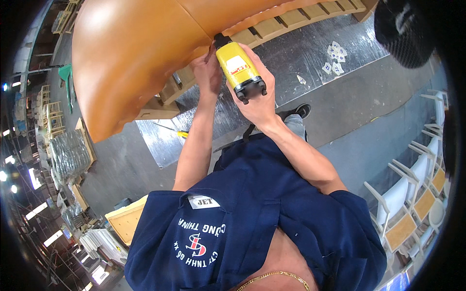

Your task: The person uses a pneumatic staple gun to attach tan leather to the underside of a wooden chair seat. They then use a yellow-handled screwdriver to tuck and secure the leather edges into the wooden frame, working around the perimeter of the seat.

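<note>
My right hand (259, 104) is wrapped around a yellow staple gun (238, 60) with a black nose and black end cap. The gun's nose meets the edge of the orange-brown leather cover (141, 48), where it folds over a curved wooden frame (272, 31). Just left of the nose, my left hand (208, 72) is closed on the leather's edge; its fingertips are partly hidden by the leather and gun. The cover hangs loose and wavy at its lower left, with bare frame pieces showing beneath.
A thin tool with a yellow handle (182, 134) lies on the shiny-topped bench (160, 145). Several small paper labels (336, 53) are scattered at its right. White chair frames (403, 194) stand at the right, wrapped stacked pieces (70, 153) at the left. A dark mesh object (405, 36) intrudes at upper right.
</note>
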A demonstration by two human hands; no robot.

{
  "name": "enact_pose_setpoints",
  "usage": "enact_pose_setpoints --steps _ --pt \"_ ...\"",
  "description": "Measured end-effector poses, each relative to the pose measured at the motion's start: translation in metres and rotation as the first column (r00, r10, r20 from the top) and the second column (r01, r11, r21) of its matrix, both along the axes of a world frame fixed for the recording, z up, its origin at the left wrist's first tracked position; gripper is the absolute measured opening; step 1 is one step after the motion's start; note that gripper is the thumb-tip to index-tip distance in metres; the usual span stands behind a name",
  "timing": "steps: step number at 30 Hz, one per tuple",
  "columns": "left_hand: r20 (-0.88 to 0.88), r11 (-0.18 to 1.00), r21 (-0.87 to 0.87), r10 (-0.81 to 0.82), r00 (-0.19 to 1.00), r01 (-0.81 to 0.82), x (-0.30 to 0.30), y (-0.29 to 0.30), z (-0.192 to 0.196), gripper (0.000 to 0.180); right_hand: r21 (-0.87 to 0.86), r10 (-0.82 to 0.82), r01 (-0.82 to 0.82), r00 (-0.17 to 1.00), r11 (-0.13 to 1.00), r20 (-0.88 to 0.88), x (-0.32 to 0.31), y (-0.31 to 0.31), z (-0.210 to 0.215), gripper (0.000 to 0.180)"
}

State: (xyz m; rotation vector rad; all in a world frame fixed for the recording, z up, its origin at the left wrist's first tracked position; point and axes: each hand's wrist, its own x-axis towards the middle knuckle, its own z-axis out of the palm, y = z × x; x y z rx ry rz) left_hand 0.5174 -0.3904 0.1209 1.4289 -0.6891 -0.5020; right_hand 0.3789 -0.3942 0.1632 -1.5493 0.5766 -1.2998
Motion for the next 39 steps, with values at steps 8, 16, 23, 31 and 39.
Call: enact_pose_setpoints --steps 8,16,23,31,39 --pt "-0.215 0.980 -0.143 -0.169 0.962 0.141 0.023 -0.004 -0.022 0.027 -0.004 0.081 -0.081 0.996 0.997 -0.033 -0.007 -0.001 -0.002 0.060" --pt "-0.293 0.951 -0.233 -0.267 0.918 0.202 0.016 0.000 -0.005 0.024 0.066 0.108 -0.104 0.992 0.992 -0.057 0.003 0.005 -0.003 0.067" --pt "-0.215 0.953 -0.206 -0.267 0.939 0.223 0.017 0.002 -0.007 0.023 -0.002 0.066 -0.066 0.996 0.998 -0.061 0.004 0.009 -0.004 0.068" --pt "-0.245 0.985 -0.116 -0.153 0.957 0.127 0.034 0.008 -0.028 0.017 0.042 0.119 -0.117 0.992 0.992 -0.047 0.001 0.006 -0.001 0.062" --pt "-0.381 0.977 -0.160 -0.195 0.904 0.143 0.026 0.009 -0.010 0.018 0.051 0.146 -0.143 0.987 0.988 -0.064 0.003 0.008 -0.003 0.067"
